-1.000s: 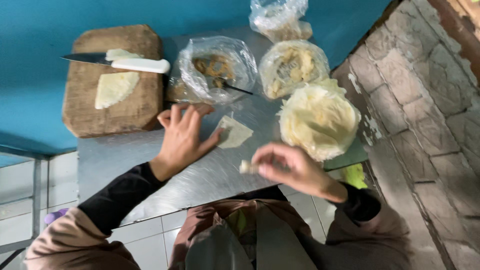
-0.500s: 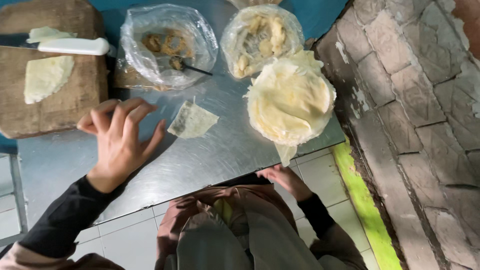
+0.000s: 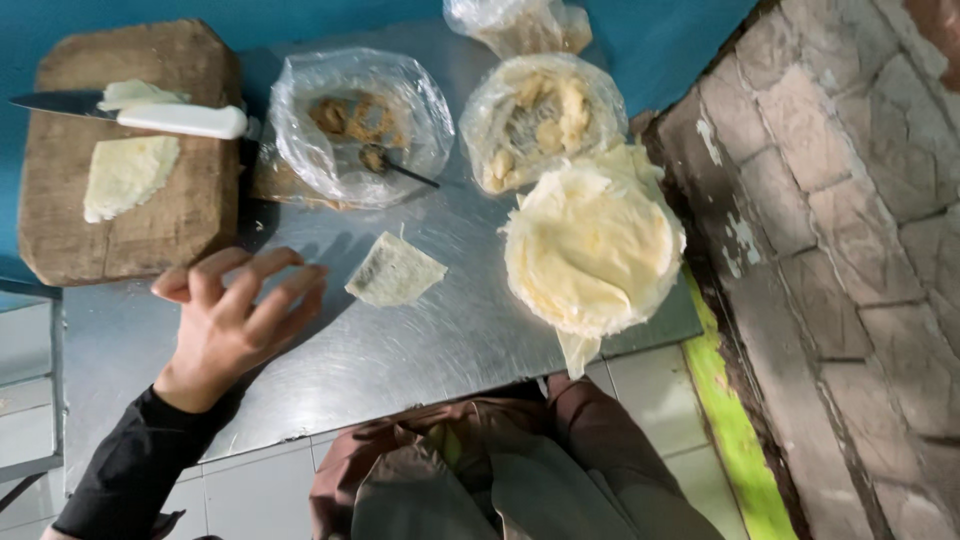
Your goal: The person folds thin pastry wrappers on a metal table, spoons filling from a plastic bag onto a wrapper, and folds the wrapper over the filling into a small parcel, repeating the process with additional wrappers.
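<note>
Your left hand hovers over bench, fingers spread, holding nothing; right hand out of view. Folded wrapper piece lies just beside fingertips, apart. Pinch its near edge lightly; thin sheet likely tears.

The right hand has dropped from view; left hand has lifted.
</note>
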Demonstrator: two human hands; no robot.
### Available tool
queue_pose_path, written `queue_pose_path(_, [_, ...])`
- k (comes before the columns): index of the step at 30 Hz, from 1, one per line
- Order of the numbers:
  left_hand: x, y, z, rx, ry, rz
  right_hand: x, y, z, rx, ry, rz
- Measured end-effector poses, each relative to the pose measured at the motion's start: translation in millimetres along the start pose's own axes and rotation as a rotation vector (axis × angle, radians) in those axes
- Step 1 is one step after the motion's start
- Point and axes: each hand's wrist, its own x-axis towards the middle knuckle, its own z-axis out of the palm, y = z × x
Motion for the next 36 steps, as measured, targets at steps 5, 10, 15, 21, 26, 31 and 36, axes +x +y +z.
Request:
queue_pose_path(5, [15.8, 0.4, -13.0, -0.089, -0.090, 0.045, 2.3, -0.7, 1.1, -0.088, -0.012, 0.028])
queue_pose_path(10, [24.5, 1.6, -6.8, -0.162, -0.123, 0.090, -3.2, 4.1, -12.7, -0.295, -0.025, 0.041])
queue_pose_path(15, [24.7, 0.0, 5.6, -0.080, -0.119, 0.211, -25.8, 2.0, -42.8, -0.925, -0.143, 0.023])
queue_pose_path(21, [24.3, 0.3, 13.3, -0.092, 0.008, 0.249, -79.2, -66.0, -53.9, -1.504, -0.754, -0.164])
queue_pose_path(26, [28.7, 0.7, 13.0, -0.227, 0.061, 0.217, -147.2, -198.4, 19.9, -1.488, -0.852, 0.047])
queue_pose_path(31, [25.7, 0.4, 11.0, -0.248, 0.070, 0.248, -99.3, -259.8, 106.3, -1.564, -0.873, -0.628])
queue_pose_path(36, [21.7, 2.1, 15.0, -0.407, 0.047, 0.148, 8.7, -263.3, 171.2, -1.885, -0.403, -0.800])
